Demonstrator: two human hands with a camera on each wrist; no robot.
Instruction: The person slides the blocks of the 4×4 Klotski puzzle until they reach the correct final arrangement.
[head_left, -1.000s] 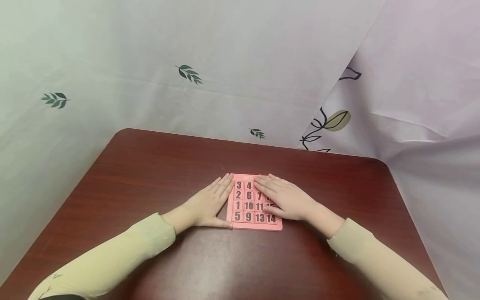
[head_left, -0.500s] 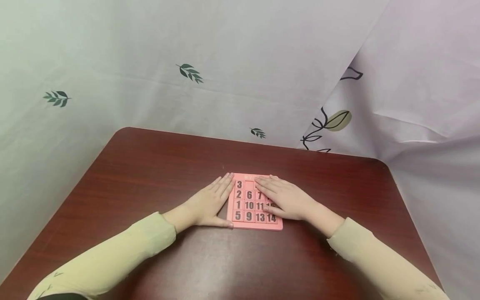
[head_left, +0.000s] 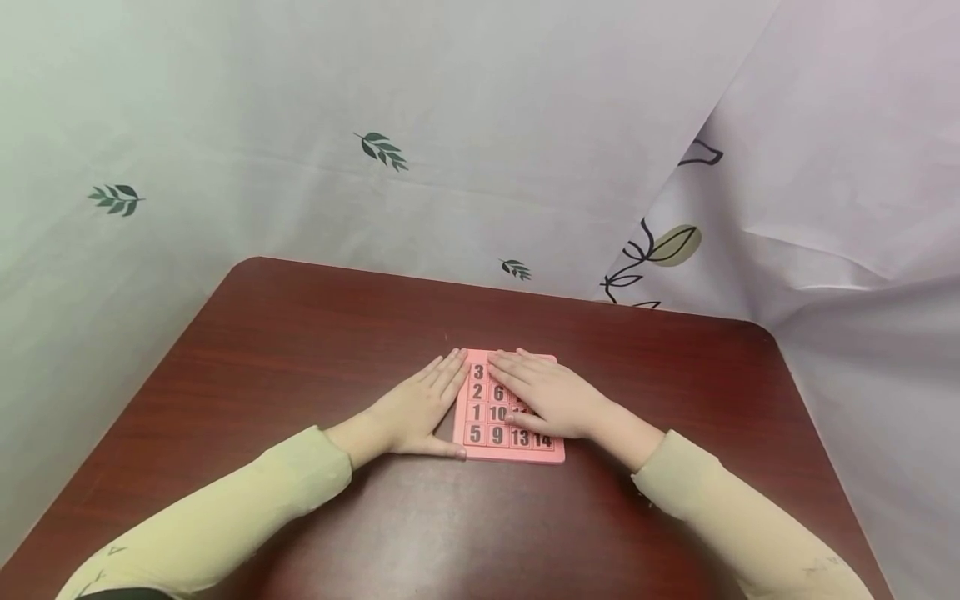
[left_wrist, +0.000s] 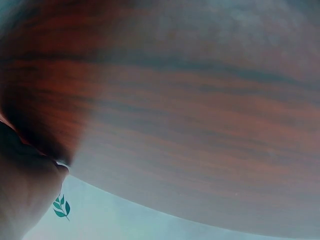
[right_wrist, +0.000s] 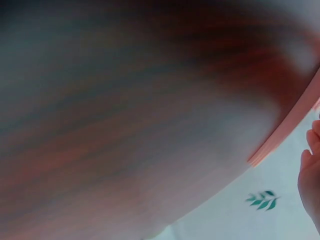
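Observation:
A pink sliding number puzzle (head_left: 510,452) lies flat on the table in the head view, its tiles marked with black numbers. My left hand (head_left: 411,411) lies along its left side, fingers extended against the upper left edge and thumb at the lower left corner. Over the upper right part spreads my right hand (head_left: 558,396), its straight fingers resting across the tiles. They hide most of the top row beyond the 3, and parts of the rows below. In the right wrist view, the puzzle's pink edge (right_wrist: 287,125) and part of my right hand (right_wrist: 311,175) show at the right.
Dark red wood-grain table (head_left: 315,333) with rounded far corners surrounds the puzzle. Pale fabric (head_left: 450,100) printed with leaves hangs behind and beside it. Light sleeves (head_left: 225,508) cover both forearms.
First the 4 tile left its place beside the 3, showing a bare slot. Then my right hand moved left across the puzzle and covered that slot. My left hand stayed put.

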